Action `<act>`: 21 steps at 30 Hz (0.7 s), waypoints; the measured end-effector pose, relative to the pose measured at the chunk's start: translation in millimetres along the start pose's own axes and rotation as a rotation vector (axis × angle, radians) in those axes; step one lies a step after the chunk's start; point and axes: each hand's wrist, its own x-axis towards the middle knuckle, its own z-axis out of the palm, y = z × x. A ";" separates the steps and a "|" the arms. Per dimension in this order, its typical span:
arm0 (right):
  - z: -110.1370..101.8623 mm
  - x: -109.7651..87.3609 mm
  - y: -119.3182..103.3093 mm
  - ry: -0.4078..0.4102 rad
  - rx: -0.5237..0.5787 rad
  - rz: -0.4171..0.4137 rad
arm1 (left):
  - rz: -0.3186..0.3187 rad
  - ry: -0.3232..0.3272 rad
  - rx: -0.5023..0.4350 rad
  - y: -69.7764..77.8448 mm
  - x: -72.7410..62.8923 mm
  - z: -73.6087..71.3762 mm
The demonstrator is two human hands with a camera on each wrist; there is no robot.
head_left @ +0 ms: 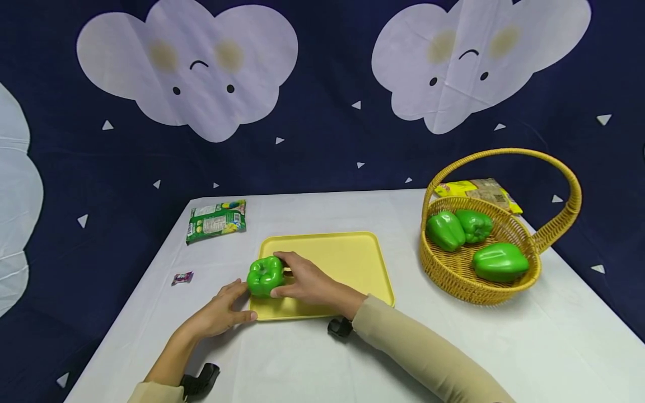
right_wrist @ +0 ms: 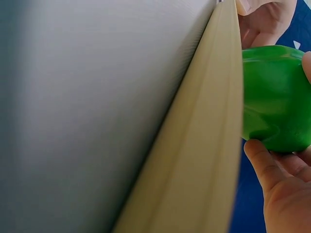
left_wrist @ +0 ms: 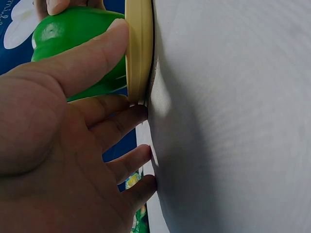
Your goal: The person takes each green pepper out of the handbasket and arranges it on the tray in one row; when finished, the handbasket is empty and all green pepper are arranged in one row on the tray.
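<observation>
A glossy green bell pepper (head_left: pixel 264 276) sits over the left part of a yellow tray (head_left: pixel 347 263), its lobed end facing up. My right hand (head_left: pixel 309 281) holds it from the right, thumb on the near side and fingers around the far side. In the right wrist view, those fingers (right_wrist: pixel 265 165) press against the pepper. My left hand (head_left: pixel 220 310) rests at the tray's left front corner with its fingers spread. The left wrist view shows its thumb (left_wrist: pixel 95 56) at the tray rim (left_wrist: pixel 138 53) and its other fingertips down by the white tabletop.
On the right stands a wicker basket (head_left: pixel 456 280) with a tall handle and three green peppers (head_left: pixel 499 262) inside. A yellow packet (head_left: pixel 478 190) lies behind it. At the back left is a green snack packet (head_left: pixel 216 220), with a small wrapped candy (head_left: pixel 182 278) nearer me.
</observation>
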 end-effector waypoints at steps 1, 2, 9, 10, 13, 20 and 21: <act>0.5 0.6 -0.5 -0.001 -0.003 -0.002 | 0.004 0.001 0.000 -0.6 0.1 0.1; 1.1 1.1 -1.1 -0.003 -0.003 -0.004 | 0.008 0.002 -0.002 -0.9 0.0 0.1; 3.1 3.0 -3.9 -0.002 -0.002 0.002 | 0.035 0.001 -0.004 -0.8 -1.6 -0.8; 3.2 3.0 -3.9 -0.002 0.001 0.003 | 0.031 0.001 -0.010 -0.8 -1.8 -0.6; 3.3 2.7 -4.2 -0.002 0.002 0.005 | 0.028 -0.004 -0.009 -0.3 -2.7 -0.3; -1.2 -1.0 -3.3 0.001 -0.035 0.023 | 0.017 0.000 -0.017 -0.2 -1.5 0.0; -2.9 -2.1 -3.4 0.000 -0.022 0.030 | 0.015 0.000 -0.016 -0.3 -1.2 0.0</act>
